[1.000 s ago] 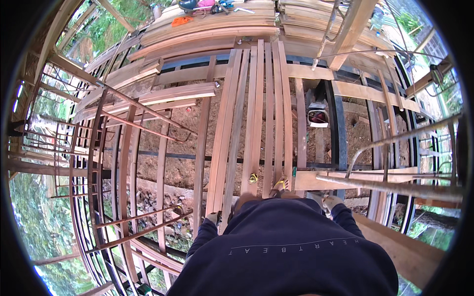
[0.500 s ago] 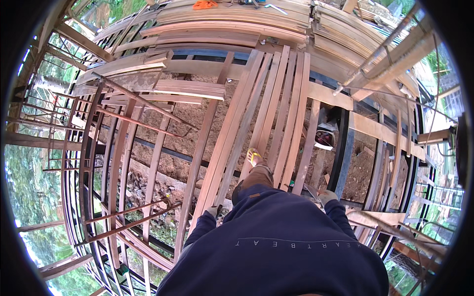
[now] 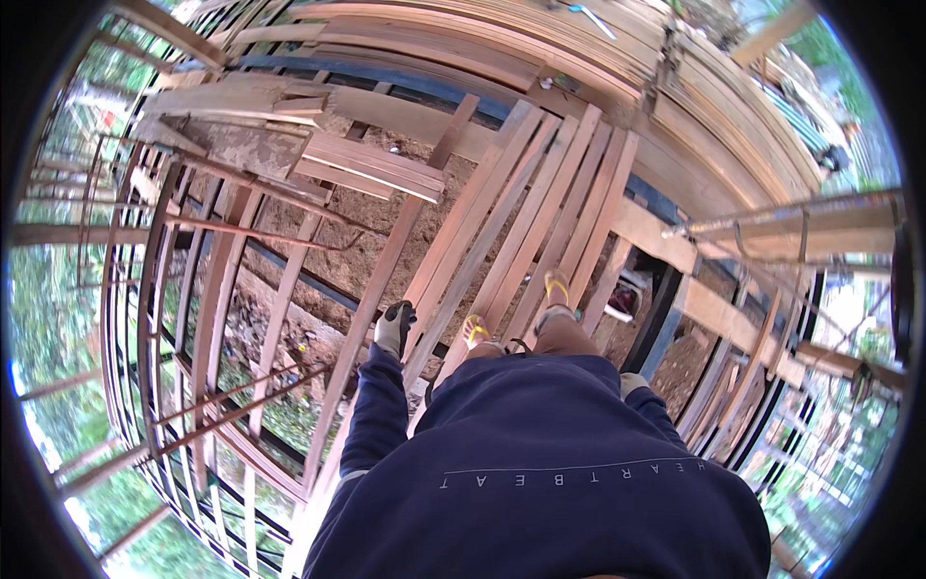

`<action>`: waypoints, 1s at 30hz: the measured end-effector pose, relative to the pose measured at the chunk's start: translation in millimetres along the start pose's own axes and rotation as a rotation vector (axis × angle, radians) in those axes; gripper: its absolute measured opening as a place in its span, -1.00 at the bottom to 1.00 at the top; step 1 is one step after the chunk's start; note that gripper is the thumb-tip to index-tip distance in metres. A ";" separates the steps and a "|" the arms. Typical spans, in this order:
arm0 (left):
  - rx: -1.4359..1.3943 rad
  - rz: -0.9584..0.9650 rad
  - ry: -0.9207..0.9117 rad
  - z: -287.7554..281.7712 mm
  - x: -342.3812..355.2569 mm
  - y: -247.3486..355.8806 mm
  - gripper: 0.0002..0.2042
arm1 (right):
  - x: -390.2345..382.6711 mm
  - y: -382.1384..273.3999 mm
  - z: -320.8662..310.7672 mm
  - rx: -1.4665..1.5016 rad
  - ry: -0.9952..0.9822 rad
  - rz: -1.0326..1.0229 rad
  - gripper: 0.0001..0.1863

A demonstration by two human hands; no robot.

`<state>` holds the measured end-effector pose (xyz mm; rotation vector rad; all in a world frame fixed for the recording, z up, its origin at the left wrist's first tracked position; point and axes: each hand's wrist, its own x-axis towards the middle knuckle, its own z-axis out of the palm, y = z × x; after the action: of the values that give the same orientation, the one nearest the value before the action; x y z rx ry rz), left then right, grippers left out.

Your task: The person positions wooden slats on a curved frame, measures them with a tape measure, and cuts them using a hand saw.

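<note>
My left hand (image 3: 393, 329), in a pale glove with dark fingers, is out to the left of my body above the long planks (image 3: 461, 227). Its fingers look loosely bent and a little apart, and I see nothing held in them. Only a pale gloved bit of my right hand (image 3: 633, 382) shows beside my dark blue sweatshirt (image 3: 579, 425). Its fingers are hidden behind my body. Both my feet, in yellow flip-flops (image 3: 476, 333), stand on the planks, which lie side by side across the floor frame.
Stacks of boards (image 3: 424, 58) lie at the far side, with more boards (image 3: 733, 116) at the far right. Gaps between joists (image 3: 381, 265) open onto soil and rubble. Rusty metal bars (image 3: 260, 232) stand at the left. A white container (image 3: 625, 297) sits below, right of the planks.
My second foot has come into view on the planks. My left hand has moved forward, out from beside my body. My right hand has become mostly hidden. The view has turned slightly.
</note>
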<state>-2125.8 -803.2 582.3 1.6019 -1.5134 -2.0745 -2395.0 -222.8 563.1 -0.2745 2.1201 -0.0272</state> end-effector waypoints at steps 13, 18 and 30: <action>-0.768 -0.618 0.654 232.2 -242.4 -276.4 -0.62 | 184.9 -168.2 -381.6 -0.309 -0.228 -0.030 -0.73; -1.064 -0.693 0.826 409.0 -284.2 -327.5 -0.76 | 244.3 -280.9 -394.6 -1.054 -0.060 -0.467 -0.77; -0.722 -0.576 0.748 565.6 -270.2 -226.8 -0.69 | 85.0 -489.4 -222.9 -0.474 -0.437 -0.921 -0.57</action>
<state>-2348.0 -175.1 561.3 2.2018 -0.0475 -1.5675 -2534.9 -737.1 674.4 -1.3811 1.3910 -0.0011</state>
